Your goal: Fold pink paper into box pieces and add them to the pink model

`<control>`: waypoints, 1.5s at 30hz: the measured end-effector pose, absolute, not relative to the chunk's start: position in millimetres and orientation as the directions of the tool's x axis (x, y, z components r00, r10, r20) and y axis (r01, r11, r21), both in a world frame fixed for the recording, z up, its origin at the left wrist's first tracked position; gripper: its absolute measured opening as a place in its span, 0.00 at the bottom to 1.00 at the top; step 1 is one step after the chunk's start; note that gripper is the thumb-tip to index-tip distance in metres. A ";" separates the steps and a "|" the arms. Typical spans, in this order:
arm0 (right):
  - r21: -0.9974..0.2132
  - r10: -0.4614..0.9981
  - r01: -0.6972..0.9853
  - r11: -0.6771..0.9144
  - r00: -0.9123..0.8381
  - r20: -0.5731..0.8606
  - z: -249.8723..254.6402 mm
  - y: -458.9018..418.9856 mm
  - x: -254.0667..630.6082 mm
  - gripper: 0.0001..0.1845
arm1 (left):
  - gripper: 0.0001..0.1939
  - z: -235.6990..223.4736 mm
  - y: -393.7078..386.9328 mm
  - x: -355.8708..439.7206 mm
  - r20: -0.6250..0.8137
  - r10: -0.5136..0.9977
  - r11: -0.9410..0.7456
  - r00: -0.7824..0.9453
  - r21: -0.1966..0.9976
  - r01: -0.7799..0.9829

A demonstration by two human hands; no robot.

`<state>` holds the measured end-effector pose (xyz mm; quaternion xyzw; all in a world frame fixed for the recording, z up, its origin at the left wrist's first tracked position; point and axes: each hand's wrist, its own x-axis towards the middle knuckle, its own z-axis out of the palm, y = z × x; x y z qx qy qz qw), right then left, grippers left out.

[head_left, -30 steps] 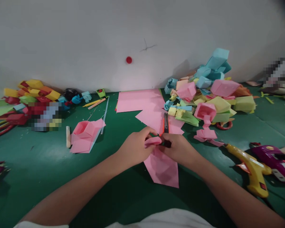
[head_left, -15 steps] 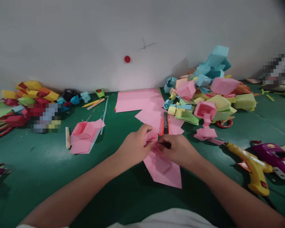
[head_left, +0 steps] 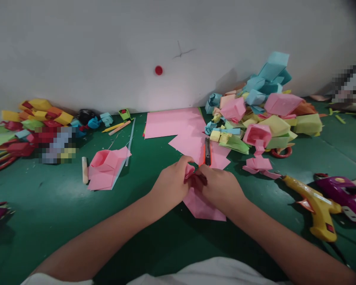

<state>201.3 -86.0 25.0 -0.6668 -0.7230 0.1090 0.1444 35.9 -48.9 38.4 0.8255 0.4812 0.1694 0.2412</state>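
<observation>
Between my hands is a piece of pink paper (head_left: pixel 189 171), partly folded and mostly covered by my fingers. My left hand (head_left: pixel 172 180) pinches it from the left, thumb and fingers closed. From the other side my right hand (head_left: pixel 221 186) grips the same paper with curled fingers. Below them a larger pink sheet (head_left: pixel 206 208) shows; whether it joins the held piece cannot be seen. Just beyond my knuckles lies an orange and black box cutter (head_left: pixel 207 152) on flat pink sheets (head_left: pixel 188 148).
To the left, a folded pink paper piece (head_left: pixel 106 164) lies beside a short pale stick (head_left: pixel 84 170). A heap of folded paper shapes (head_left: pixel 273 118) stands at the back right, near a yellow glue gun (head_left: pixel 314 206) and a purple power strip (head_left: pixel 341 194). Another colourful heap (head_left: pixel 41 114) sits far left.
My hands have drawn a little closer together around the pink paper, and less of it shows. The right hand has turned slightly, covering more of the sheet below.
</observation>
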 end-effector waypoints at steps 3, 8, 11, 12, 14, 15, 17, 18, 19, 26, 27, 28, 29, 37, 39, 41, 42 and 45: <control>-0.471 0.996 0.878 0.089 -0.086 0.027 23.2 -85.6 202.6 0.04 | 0.23 37.4 -45.2 32.7 0.024 0.880 -0.418 0.475 0.514 0.749; -0.598 0.994 0.796 0.096 -0.108 0.016 20.3 -83.0 206.0 0.03 | 0.20 40.3 -38.0 28.0 -0.010 0.915 -0.365 0.403 0.405 0.838; -0.570 0.995 0.817 0.088 -0.095 0.018 19.2 -82.8 205.1 0.03 | 0.17 42.9 -37.9 27.6 -0.004 0.908 -0.382 0.419 0.398 0.834; -0.549 0.996 0.831 0.088 -0.091 0.022 18.9 -83.0 204.5 0.04 | 0.16 43.4 -38.8 27.8 0.003 0.900 -0.402 0.436 0.392 0.828; -0.505 0.996 0.858 0.092 -0.088 0.031 18.8 -83.5 203.4 0.06 | 0.17 44.0 -41.3 28.5 0.011 0.887 -0.435 0.461 0.353 0.828; -0.492 0.996 0.866 0.091 -0.091 0.026 19.0 -83.6 203.0 0.07 | 0.19 44.0 -42.8 29.0 0.012 0.886 -0.441 0.463 0.324 0.837; -0.481 0.995 0.873 0.083 -0.099 -0.008 19.6 -83.5 202.9 0.06 | 0.22 43.8 -45.2 30.1 0.005 0.889 -0.441 0.458 0.280 0.853; -0.479 0.994 0.875 0.074 -0.101 -0.031 20.0 -83.3 203.2 0.07 | 0.23 43.6 -46.1 30.7 0.001 0.889 -0.441 0.459 0.275 0.854; -0.476 0.994 0.877 0.063 -0.099 -0.052 20.2 -83.0 203.7 0.08 | 0.23 43.3 -46.7 31.1 -0.001 0.888 -0.442 0.461 0.281 0.852; -0.455 0.994 0.885 0.097 -0.108 0.001 18.4 -82.3 206.1 0.10 | 0.24 39.8 -47.8 31.1 0.027 0.879 -0.461 0.477 0.311 0.831; -0.460 0.993 0.881 0.112 -0.119 0.013 18.4 -82.3 206.1 0.10 | 0.24 39.4 -48.3 31.1 0.033 0.874 -0.468 0.485 0.324 0.822; -0.463 0.992 0.878 0.119 -0.126 0.016 18.6 -82.2 206.2 0.12 | 0.23 39.1 -49.0 31.2 0.035 0.867 -0.478 0.497 0.341 0.810; -0.461 0.992 0.879 0.118 -0.127 0.011 18.9 -82.1 206.2 0.12 | 0.23 38.9 -49.8 31.6 0.033 0.860 -0.485 0.509 0.360 0.797; -0.306 0.988 0.940 0.151 -0.145 0.045 22.1 -83.5 203.1 0.08 | 0.36 40.2 -58.2 36.6 -0.021 0.872 -0.410 0.489 0.513 0.754; -0.284 0.985 0.943 0.173 -0.163 0.059 22.1 -84.0 202.3 0.07 | 0.39 39.3 -59.6 36.9 -0.015 0.870 -0.421 0.492 0.497 0.759; -0.295 0.983 0.938 0.182 -0.171 0.061 21.8 -84.1 201.7 0.07 | 0.41 37.8 -60.2 36.7 -0.007 0.861 -0.442 0.508 0.482 0.756; -0.307 0.984 0.935 0.180 -0.170 0.059 21.6 -84.1 201.5 0.08 | 0.42 37.0 -60.1 36.5 -0.007 0.856 -0.449 0.517 0.488 0.749; -0.334 0.984 0.926 0.177 -0.167 0.059 21.1 -84.1 200.8 0.08 | 0.43 34.9 -58.9 35.8 -0.019 0.847 -0.443 0.531 0.527 0.725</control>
